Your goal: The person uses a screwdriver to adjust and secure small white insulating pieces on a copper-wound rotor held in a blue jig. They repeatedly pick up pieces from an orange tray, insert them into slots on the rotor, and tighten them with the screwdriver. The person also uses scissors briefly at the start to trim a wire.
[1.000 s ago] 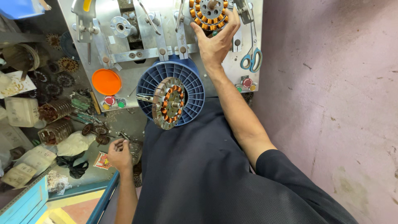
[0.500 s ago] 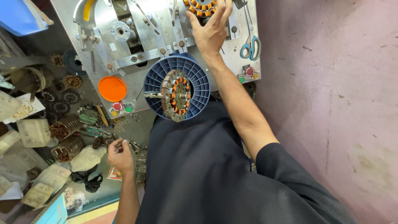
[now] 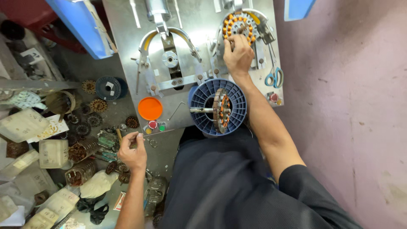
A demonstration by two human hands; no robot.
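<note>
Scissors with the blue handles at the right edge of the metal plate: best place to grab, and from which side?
Take the scissors by the blue handle loops, which sit at the lower end with the blades pointing up along the plate. Come from below and the right, the plate's open edge. The right hand is on the wound stator just to the left, so that side looks crowded.

Wound stator under right hand: orange copper coils on grey metal; second stator same orange-and-grey, sitting on a blue ribbed spool. Orange round lid, blue-handled scissors, red and green buttons, silver plate. Left hand over dark brown-rust rings; wall dull pink.
</note>
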